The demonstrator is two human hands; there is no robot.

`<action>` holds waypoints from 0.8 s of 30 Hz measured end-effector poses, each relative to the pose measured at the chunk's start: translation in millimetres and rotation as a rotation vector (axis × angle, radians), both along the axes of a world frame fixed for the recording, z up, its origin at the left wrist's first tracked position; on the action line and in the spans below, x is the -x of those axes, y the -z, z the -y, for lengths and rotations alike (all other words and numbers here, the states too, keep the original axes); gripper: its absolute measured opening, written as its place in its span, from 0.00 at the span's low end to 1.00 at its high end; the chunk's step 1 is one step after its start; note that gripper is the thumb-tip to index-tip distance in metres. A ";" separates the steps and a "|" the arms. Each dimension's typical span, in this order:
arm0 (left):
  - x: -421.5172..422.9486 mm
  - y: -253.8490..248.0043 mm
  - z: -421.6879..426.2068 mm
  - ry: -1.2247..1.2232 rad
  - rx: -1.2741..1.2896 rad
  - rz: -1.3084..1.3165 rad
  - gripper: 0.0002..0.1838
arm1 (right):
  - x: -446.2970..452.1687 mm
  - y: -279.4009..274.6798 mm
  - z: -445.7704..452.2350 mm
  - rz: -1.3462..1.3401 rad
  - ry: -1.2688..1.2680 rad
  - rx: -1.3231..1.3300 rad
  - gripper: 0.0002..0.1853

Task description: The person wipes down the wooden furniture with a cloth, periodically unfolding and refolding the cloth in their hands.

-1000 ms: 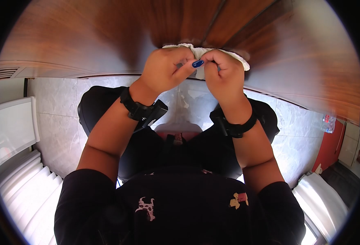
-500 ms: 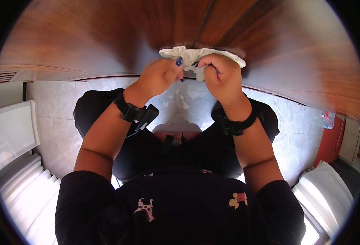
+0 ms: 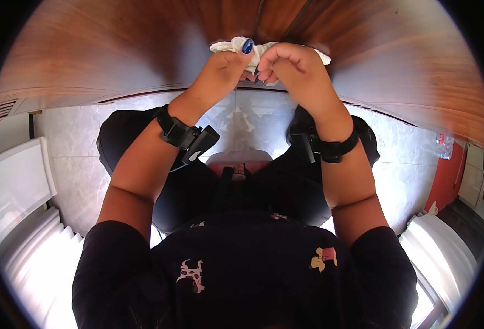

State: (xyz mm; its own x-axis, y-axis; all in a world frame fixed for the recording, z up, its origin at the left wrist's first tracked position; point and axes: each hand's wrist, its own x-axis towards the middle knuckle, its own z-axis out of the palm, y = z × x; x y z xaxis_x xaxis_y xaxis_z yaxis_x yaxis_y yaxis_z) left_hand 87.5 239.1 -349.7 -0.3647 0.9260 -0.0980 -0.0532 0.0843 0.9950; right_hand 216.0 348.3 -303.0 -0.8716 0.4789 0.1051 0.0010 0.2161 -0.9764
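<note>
- Leftmost, left hand (image 3: 224, 68) at cloth (image 3: 257, 50), grip spread, thumb above fingertips, perhaps making room for fabric.
- Next, cloth bunched by table (image 3: 143, 60) edge, probably for easy reach.
- Right hand (image 3: 296, 67) curled against cloth, likely steadying; cannot tell if pinching.

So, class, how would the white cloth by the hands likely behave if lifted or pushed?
The white cloth would probably droop when lifted, since it lies in soft, uneven folds. Pushed, it should bunch rather than roll, as it is crumpled at the left hand. It might also slide readily, because the wooden tabletop looks glossy.
</note>
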 end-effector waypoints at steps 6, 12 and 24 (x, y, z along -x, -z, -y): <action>-0.3 -12.6 5.4 -0.089 -0.143 -0.239 0.23 | -5.3 -11.2 -5.9 0.469 0.022 0.172 0.42; 7.8 -8.0 9.1 -0.003 -0.344 -0.679 0.21 | -8.7 9.8 0.7 0.379 0.072 0.186 0.32; 0.2 -36.4 3.2 0.169 0.194 0.215 0.41 | -21.4 10.0 -6.7 -0.155 -0.047 -0.422 0.23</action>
State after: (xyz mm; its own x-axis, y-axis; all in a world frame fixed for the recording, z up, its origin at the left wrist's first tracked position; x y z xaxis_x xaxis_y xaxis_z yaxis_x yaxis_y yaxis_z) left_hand 87.3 235.9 -313.3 -0.1592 0.9281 -0.3367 -0.2289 0.2970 0.9270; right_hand 237.5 354.9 -313.0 -0.8500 0.3265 0.4133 -0.1573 0.5916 -0.7908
